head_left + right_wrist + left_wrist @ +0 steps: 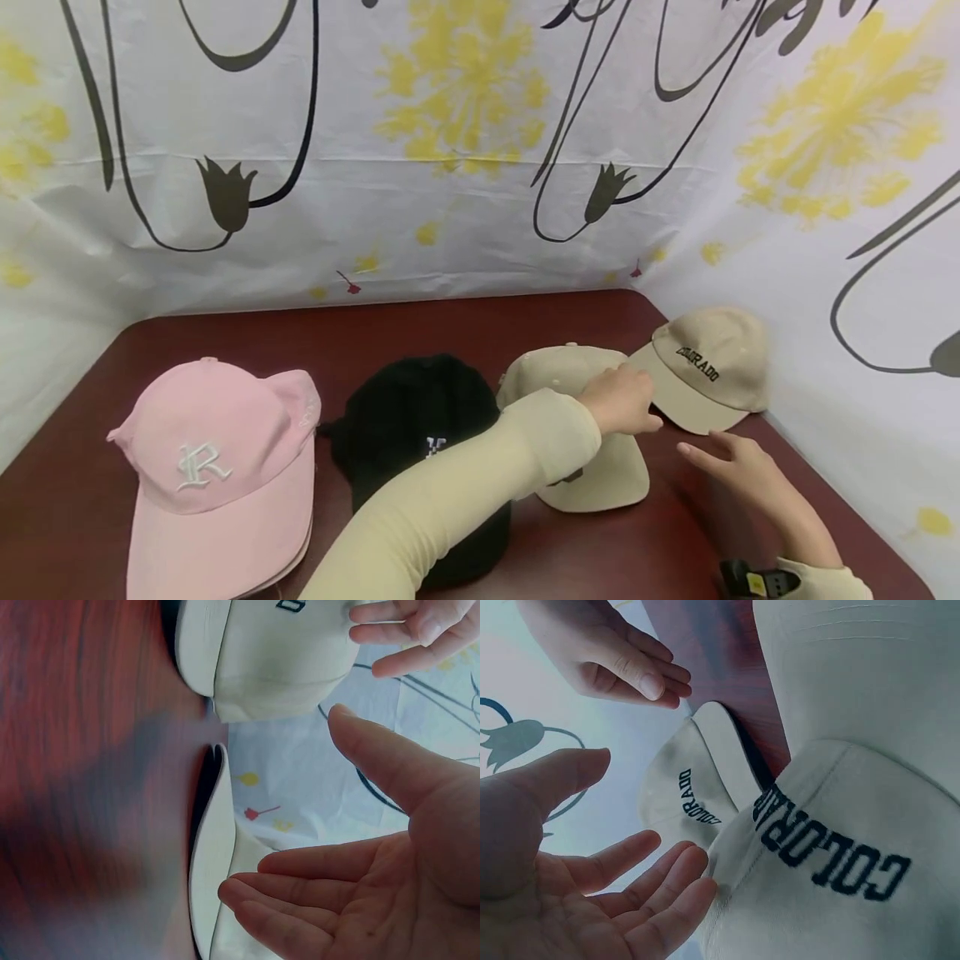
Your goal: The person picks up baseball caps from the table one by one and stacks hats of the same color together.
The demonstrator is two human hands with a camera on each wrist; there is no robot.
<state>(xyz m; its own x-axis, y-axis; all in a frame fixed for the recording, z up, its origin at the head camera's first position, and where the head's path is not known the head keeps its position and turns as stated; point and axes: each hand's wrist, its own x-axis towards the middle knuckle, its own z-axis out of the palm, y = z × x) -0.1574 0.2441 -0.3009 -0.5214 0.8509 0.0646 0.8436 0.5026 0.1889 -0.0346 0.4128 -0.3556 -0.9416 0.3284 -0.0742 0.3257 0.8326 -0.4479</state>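
Note:
My left hand (621, 400) reaches over a cream baseball cap (600, 475), fingers extended. The left wrist view shows that hand's fingertips (694, 896) right beside the crown, with dark COLORADO lettering on the cap. To its right, a beige baseball cap (716, 354), also lettered COLORADO, rests near the table's right edge with its brim toward the front left. My right hand (757, 483) hovers just in front of the beige cap, thumb and fingers spread apart. Seen from the right wrist, its palm (390, 900) faces the caps and holds nothing.
A pink cap (217, 467) with a white R stands at the left of the dark red table (420, 325). Next to it a black cap (412, 396) is partly hidden by the left sleeve (450, 492). Patterned white cloth (345, 217) hangs behind and at both sides.

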